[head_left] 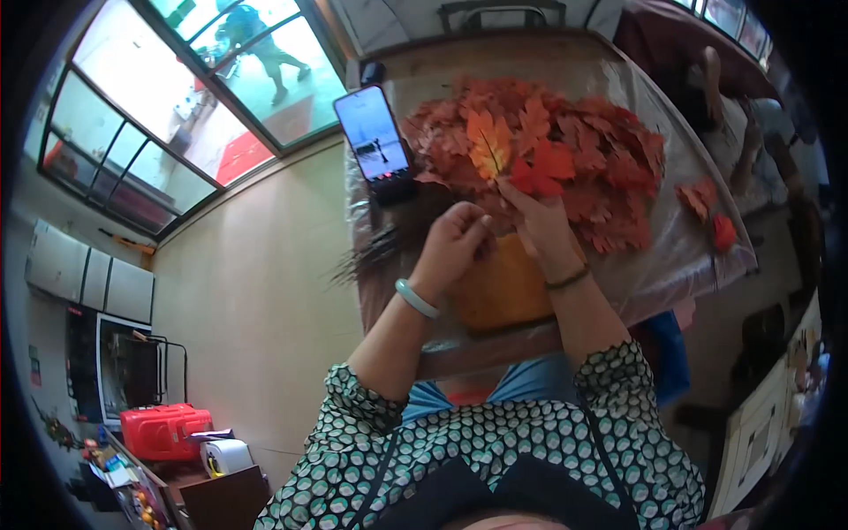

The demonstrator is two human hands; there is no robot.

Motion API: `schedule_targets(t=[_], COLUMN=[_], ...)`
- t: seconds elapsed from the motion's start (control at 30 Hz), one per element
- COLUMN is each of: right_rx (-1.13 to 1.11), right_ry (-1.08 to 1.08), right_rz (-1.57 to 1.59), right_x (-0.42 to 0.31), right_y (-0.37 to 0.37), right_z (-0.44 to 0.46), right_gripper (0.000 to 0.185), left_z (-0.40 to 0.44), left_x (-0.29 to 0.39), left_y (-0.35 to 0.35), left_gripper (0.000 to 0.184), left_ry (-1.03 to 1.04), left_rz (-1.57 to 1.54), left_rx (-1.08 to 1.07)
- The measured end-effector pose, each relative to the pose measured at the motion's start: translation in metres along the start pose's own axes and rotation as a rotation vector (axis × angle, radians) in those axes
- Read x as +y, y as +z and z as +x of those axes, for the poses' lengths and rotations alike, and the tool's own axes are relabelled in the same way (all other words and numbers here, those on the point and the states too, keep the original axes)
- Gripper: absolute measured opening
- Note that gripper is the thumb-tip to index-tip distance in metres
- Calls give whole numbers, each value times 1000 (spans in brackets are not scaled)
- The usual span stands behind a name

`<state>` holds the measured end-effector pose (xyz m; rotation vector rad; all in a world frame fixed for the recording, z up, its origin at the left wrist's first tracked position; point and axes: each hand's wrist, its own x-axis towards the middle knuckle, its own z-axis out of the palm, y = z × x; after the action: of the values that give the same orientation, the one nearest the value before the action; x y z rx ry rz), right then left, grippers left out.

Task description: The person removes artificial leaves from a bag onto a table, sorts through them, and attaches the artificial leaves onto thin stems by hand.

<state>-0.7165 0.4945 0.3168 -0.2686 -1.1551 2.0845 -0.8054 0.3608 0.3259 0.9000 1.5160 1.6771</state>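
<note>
My right hand [542, 231] pinches the base of a yellow-orange maple leaf [487, 145] and holds it over the pile. A bright red leaf [545, 168] shows just beyond its fingertips; whether it is gripped too, I cannot tell. The fingers of my left hand [455, 243] are closed in a pinch close to the right one, and whatever they hold is too small to make out. Beneath both hands lies an orange-brown pad or board [502, 296]. A wide heap of red leaves [609, 190] spreads beyond them.
A phone [374, 132] stands upright on a holder at the table's left. Dark thin stems [389, 238] lie below it. Loose red leaves [700, 196] rest near the right edge of the plastic-covered table [676, 278]. A person [256, 44] is outside the window.
</note>
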Motion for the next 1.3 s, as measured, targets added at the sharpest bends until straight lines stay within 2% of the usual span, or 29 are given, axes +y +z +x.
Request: schedule_targets(t=[0.03, 0.13, 0.3, 0.63, 0.73, 1.07, 1.3], right_rx=[-55, -4, -113, -196, -141, -152, -68], right_ry=[16, 140, 263, 267, 263, 176, 146], right_rz=[52, 97, 64, 139, 142, 27, -34], right_x=[3, -4, 4, 2, 0, 3, 4], right_y=[0, 9, 13, 15, 18, 21, 30], right_z=[10, 2, -5, -5, -5, -8, -15], right_gripper=[7, 13, 17, 16, 15, 15, 17], left_z=[6, 2, 0, -5, -4, -7, -7], left_x=[-2, 0, 4, 9, 8, 9, 5], left_y=[-4, -3, -4, -2, -2, -1, 6], left_gripper=[12, 11, 12, 8, 8, 10, 9], left_ry=[24, 51, 89, 112, 122, 114, 155], left_rz=[-8, -73, -137, -119, -119, -49, -135], left_rx=[15, 62, 117, 130, 129, 148, 206])
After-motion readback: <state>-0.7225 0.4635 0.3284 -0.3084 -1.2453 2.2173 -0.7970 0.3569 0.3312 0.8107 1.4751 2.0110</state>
